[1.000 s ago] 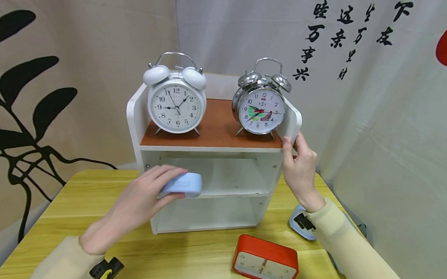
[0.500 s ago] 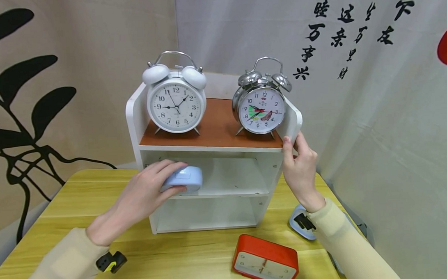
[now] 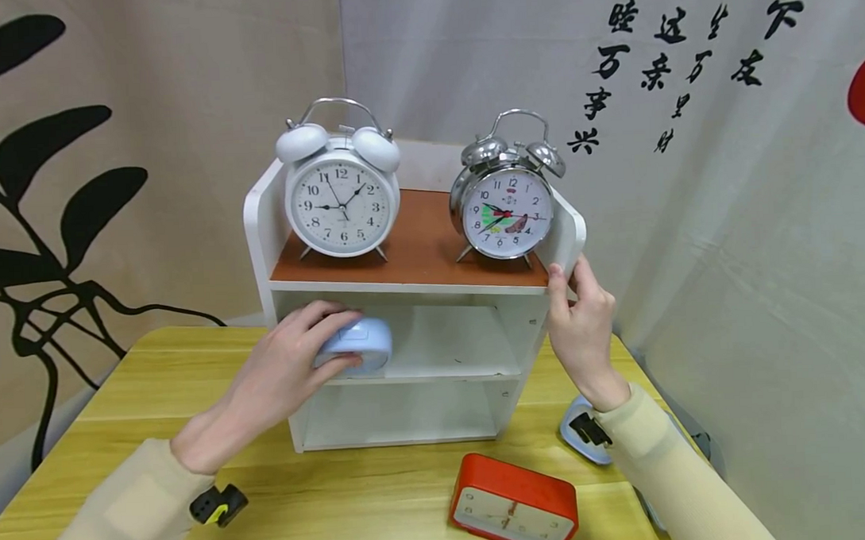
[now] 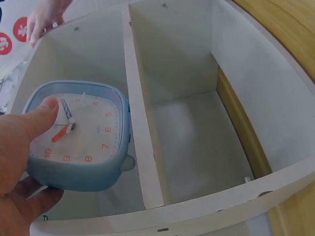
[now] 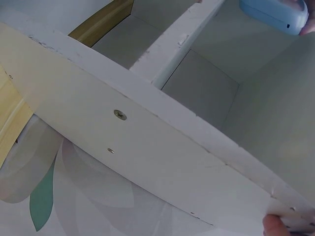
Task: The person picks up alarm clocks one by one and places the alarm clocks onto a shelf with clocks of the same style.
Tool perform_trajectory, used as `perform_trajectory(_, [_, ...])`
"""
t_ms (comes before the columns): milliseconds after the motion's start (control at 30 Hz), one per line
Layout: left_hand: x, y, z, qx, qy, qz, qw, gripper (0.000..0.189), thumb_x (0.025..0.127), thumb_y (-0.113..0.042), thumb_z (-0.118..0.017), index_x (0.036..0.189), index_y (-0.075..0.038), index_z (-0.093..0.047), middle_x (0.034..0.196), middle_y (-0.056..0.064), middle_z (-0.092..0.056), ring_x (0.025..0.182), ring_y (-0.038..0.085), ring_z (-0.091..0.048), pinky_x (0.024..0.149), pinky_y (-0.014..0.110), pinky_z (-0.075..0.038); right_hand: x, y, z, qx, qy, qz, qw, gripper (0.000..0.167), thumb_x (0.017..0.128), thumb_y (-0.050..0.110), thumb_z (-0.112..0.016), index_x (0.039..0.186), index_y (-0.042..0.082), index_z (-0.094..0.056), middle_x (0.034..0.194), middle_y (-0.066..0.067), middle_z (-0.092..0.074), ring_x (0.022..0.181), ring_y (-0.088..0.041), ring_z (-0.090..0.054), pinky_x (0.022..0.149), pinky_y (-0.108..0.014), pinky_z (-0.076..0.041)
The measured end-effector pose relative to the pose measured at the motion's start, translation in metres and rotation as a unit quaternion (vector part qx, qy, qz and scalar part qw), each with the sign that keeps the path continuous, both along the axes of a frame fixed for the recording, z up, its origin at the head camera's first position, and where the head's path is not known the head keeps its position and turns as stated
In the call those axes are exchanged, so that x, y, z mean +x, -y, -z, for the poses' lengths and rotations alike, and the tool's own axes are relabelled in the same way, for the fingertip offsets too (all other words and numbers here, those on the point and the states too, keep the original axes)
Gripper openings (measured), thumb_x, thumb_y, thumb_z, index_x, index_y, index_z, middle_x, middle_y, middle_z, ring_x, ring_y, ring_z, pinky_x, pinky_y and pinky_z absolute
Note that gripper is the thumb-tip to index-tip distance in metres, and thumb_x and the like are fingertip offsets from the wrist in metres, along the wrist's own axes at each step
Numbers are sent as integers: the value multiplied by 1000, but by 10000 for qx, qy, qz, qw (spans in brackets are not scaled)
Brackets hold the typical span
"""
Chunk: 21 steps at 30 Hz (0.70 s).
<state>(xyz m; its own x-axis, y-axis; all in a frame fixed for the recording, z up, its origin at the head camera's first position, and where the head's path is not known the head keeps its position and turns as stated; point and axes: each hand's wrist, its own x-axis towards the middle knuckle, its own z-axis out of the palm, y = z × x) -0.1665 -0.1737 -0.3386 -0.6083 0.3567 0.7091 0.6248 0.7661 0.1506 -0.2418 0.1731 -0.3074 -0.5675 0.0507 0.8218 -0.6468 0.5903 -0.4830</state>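
A light blue alarm clock (image 3: 367, 344) with rounded corners is held in my left hand (image 3: 292, 354), at the front of the shelf unit's upper compartment. In the left wrist view, the thumb lies on the face of the clock (image 4: 83, 128) and fingers reach under its side. Whether the clock touches the board below is unclear. My right hand (image 3: 581, 324) grips the front edge of the right side panel of the white shelf unit (image 3: 412, 288). A white twin-bell alarm clock (image 3: 342, 206) and a silver twin-bell alarm clock (image 3: 505, 212) stand on its brown top.
On the wooden table (image 3: 305, 509), a red rectangular clock (image 3: 515, 501) lies in front of the unit. Another light blue object (image 3: 580, 432) lies partly behind my right forearm. A fabric backdrop (image 3: 439, 63) hangs behind the unit.
My left hand has lifted the light blue clock slightly and moved it forward to the upper compartment, slowing in the last half second. The right hand keeps its hold on the panel.
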Motion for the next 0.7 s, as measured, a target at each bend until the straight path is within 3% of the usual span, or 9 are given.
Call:
perform_trajectory(233, [-3, 0, -2, -116, -248, -1, 9996, 50, 80, -19, -90, 126, -12, -71, 112, 11, -72, 92, 30, -70, 76, 46, -62, 0, 1, 0, 0, 6, -5, 10000, 29, 109, 14, -54, 123, -9, -64, 112, -27, -77, 108, -39, -76, 70, 4, -44])
perform_trajectory(533, [-8, -1, -1, -325, -467, -108, 9983, 43, 82, -17, -89, 121, -10, -71, 120, 15, -71, 93, 33, -70, 74, 46, -63, 0, 1, 0, 16, 3, 4, 10000, 29, 109, 14, -53, 122, -9, -64, 110, -27, -76, 107, -39, -77, 70, 3, -45])
perform_trajectory(700, [-10, -3, -2, -394, -591, -244, 9972, 39, 85, -15, -87, 120, -10, -73, 121, 15, -72, 100, 36, -70, 79, 49, -63, 0, 1, 0, 0, 37, 32, 10000, 29, 109, 15, -53, 122, -9, -64, 109, -26, -77, 106, -39, -77, 71, 4, -45])
